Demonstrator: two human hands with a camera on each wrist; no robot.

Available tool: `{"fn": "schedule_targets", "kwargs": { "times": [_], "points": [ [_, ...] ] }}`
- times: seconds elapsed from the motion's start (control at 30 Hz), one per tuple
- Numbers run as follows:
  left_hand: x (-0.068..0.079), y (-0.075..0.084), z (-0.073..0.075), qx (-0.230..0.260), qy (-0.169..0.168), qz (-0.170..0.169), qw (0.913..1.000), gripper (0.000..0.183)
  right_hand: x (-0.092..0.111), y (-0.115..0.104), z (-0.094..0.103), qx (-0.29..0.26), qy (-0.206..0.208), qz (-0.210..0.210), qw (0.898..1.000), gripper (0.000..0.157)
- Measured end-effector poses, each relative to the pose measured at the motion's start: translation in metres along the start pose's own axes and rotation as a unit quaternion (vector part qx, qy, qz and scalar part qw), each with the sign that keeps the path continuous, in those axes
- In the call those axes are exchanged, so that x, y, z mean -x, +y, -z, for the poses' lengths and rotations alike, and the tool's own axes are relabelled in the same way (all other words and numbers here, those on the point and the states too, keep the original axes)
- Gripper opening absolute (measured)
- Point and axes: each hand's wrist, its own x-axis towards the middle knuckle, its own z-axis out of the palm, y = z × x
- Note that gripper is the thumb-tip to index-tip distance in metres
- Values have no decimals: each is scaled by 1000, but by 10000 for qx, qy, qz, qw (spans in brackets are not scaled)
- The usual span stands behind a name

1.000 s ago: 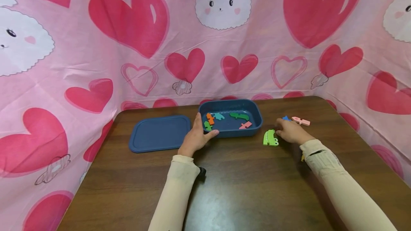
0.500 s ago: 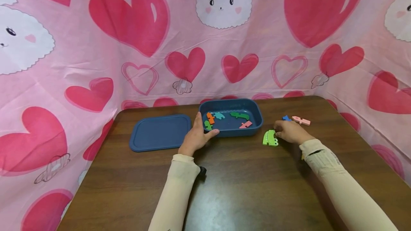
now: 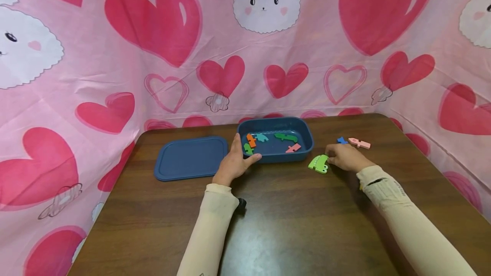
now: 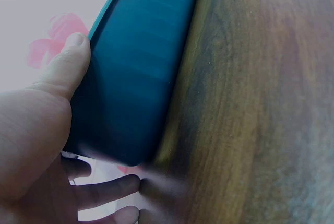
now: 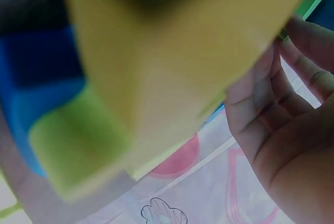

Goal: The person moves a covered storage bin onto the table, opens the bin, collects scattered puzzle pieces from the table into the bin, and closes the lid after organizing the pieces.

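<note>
My left hand (image 3: pixel 235 164) lies at the near-left corner of a dark blue box (image 3: pixel 284 156), thumb on its rim and straight fingers along its left end. Inside lie several puzzle pieces: an orange piece (image 3: pixel 251 140), a teal piece (image 3: pixel 262 137), a green piece (image 3: pixel 248 148), a dark green piece (image 3: pixel 285 137) and a pink piece (image 3: pixel 293 148). To the right of the box, my right hand (image 3: pixel 345 157) pinches the edge of a light green crocodile puzzle piece (image 3: pixel 318 163) at the tabletop. The fingertips are partly hidden there.
A blue lid (image 3: pixel 192 159) lies left of the box. Beyond the right hand are a small blue piece (image 3: pixel 342 140) and a pink pointed piece (image 3: pixel 359 143). A blurred yellow thing (image 5: pixel 182 51) fills much of the right wrist view. Pink cloth hangs behind the table.
The crocodile piece has turned and slid slightly left at the right fingertips. The left hand and the box have stayed put.
</note>
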Motion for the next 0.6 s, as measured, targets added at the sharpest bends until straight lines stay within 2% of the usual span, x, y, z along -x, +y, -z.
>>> {"fn": "schedule_targets", "kwargs": {
  "times": [0.13, 0.27, 0.37, 0.5, 0.6],
  "points": [
    [0, 0, 0, -14, -1, -11, 10000, 112, 1, 0, 2, 62, -70, -156, 9998, 14],
    [1, 0, 0, 3, 10, -19, 10000, 112, 2, 1, 5, 70, -24, -646, 9979, 13],
    [1, 1, 0, 10, 14, -23, 10000, 112, 3, 2, 8, 58, 224, -987, 9948, 18],
    [2, 1, 0, 8, 16, -21, 10000, 112, 3, 4, 12, 86, 753, -1302, 9886, 25],
    [1, 0, 0, 8, 20, -17, 10000, 112, 2, 2, 16, 21, 1119, -1522, 9820, 23]
  ]
}}
